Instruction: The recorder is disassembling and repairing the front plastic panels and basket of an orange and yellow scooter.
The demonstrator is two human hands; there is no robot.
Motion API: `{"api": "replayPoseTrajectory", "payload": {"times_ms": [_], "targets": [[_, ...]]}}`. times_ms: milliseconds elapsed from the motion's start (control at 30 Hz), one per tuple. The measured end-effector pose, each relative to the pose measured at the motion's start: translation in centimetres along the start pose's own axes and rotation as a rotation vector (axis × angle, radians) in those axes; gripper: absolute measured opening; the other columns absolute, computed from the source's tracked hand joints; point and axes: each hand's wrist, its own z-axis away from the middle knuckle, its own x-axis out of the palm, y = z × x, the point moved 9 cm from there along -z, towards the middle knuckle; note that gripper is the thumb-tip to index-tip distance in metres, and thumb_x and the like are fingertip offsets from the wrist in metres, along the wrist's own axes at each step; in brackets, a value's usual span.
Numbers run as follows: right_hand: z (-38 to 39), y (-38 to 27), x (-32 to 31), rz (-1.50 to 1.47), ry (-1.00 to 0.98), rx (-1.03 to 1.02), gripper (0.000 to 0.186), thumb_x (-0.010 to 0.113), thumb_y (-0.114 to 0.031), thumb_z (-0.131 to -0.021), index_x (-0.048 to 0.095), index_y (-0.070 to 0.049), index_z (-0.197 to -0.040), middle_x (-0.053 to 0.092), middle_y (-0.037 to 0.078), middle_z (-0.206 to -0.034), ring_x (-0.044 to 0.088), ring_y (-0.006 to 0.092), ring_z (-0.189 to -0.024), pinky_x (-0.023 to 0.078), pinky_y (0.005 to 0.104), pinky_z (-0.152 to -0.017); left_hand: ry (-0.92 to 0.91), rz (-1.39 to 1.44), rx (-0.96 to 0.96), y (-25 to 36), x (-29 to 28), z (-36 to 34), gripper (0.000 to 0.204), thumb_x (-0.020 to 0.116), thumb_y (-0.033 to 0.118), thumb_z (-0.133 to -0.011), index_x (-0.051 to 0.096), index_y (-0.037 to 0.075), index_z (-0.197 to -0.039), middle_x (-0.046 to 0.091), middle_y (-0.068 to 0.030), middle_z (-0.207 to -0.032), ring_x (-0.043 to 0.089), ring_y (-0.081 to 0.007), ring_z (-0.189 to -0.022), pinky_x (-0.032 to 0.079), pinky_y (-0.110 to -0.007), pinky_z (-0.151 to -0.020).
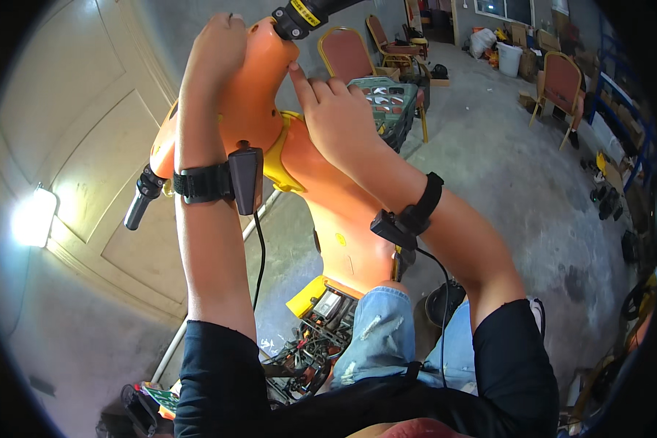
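In front of me stands an orange electric scooter body (350, 233), its orange handlebar cover (257, 91) tilted at the upper left. My left hand (217, 51) lies against the cover's upper left side, fingers curled over it; their tips are mostly hidden. From the right, my right hand (339, 117) reaches to the cover's edge. Its index finger is stretched out and touches the orange plastic, while the other fingers are bent and spread apart; the thumb is hidden. Black handlebar grips (140, 201) stick out at both ends. A yellow trim piece (283, 157) sits below the cover.
A tangle of wires (310, 354) lies exposed at the scooter's base, beside a yellow panel (306, 296). Behind my right hand stands a green crate (394, 106) near a red chair (345, 52). A bright lamp (36, 215) glows before the door (73, 146) at left.
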Motion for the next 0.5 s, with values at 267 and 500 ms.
{"api": "replayPoseTrajectory", "payload": {"times_ms": [267,500], "targets": [[-1.4,0.5,-1.6,-0.012,0.088,-0.04,0.043,0.069,-0.016,-0.079,0.064,-0.008,-0.12,0.064,0.001,-0.091,0.062,0.0216,-0.09,0.046,0.0367,-0.074,-0.065,0.025,-0.047,-0.2,0.4,0.1,0.046,0.039,0.034,-0.102,0.061,-0.004,-0.117,0.061,-0.0252,-0.121,0.058,-0.0432,-0.11,0.045,-0.048,-0.098],[3.4,2.5,-2.6,-0.5,-0.12,0.216,0.028,0.066,-0.012,-0.086,0.066,-0.006,-0.114,0.07,0.009,-0.093,0.067,0.0288,-0.092,0.052,0.0421,-0.078,0.139,0.052,-0.006,0.3,-1.5,0.9,0.046,0.045,0.039,-0.103,0.063,-0.002,-0.11,0.069,-0.0225,-0.098,0.066,-0.0344,-0.082,0.051,-0.043,-0.085]]}}
